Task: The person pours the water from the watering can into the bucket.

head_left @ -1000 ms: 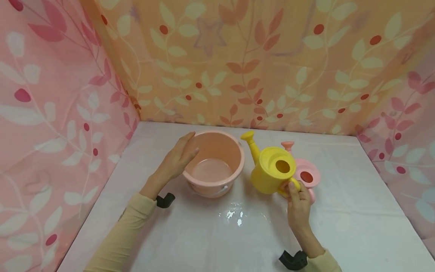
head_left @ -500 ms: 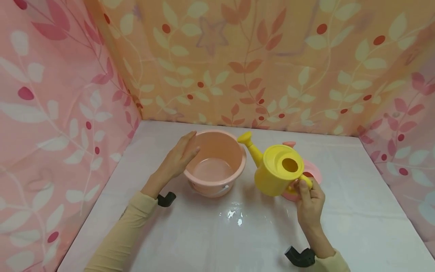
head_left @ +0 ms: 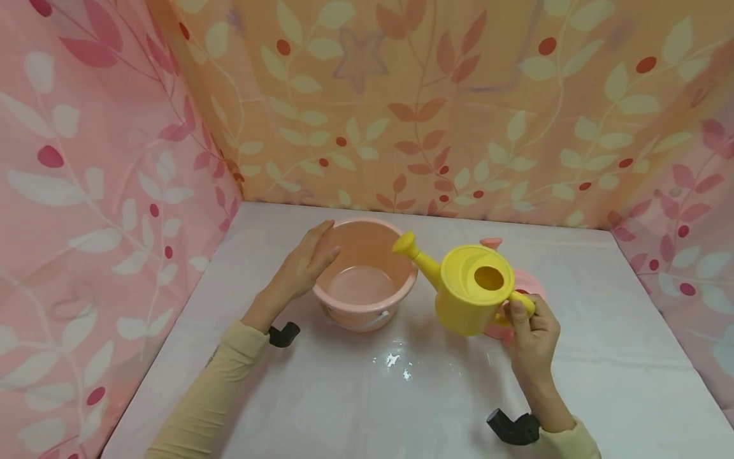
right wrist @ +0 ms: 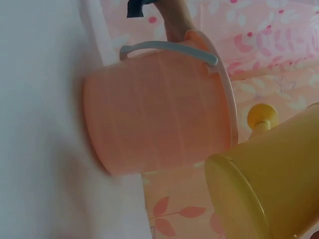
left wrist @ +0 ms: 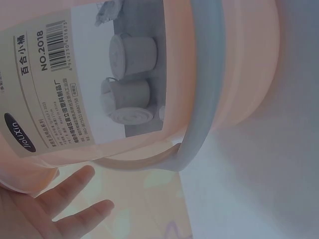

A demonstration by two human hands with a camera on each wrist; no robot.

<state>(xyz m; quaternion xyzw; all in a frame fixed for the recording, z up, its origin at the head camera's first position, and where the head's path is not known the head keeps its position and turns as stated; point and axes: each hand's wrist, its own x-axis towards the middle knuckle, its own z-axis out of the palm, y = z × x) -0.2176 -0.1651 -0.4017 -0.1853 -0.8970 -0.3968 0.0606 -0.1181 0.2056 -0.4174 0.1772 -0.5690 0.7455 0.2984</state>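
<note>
A pale pink bucket (head_left: 361,310) stands on the table, its inside showing from above. My left hand (head_left: 304,264) rests on its left rim, thumb on the inner side, the other fingers straight along the outside. A printed label (left wrist: 45,84) covers the bucket's side in the left wrist view. With my right hand (head_left: 533,338) I grip the handle of a yellow watering can (head_left: 467,306). It is held to the right of the bucket, its spout pointing left and its sprinkler head (head_left: 404,243) close to the bucket's right rim.
Behind the yellow can is a pink watering can (head_left: 530,280), partly hidden. Small wet splashes (head_left: 392,360) shine on the white table (head_left: 367,414) in front of the bucket. Floral cloth walls (head_left: 367,127) close in the back and both sides.
My right hand has shifted to the right with the yellow can, which now covers more of the pink one. The sprinkler head has swung left to the bucket's rim. My left hand stays put.
</note>
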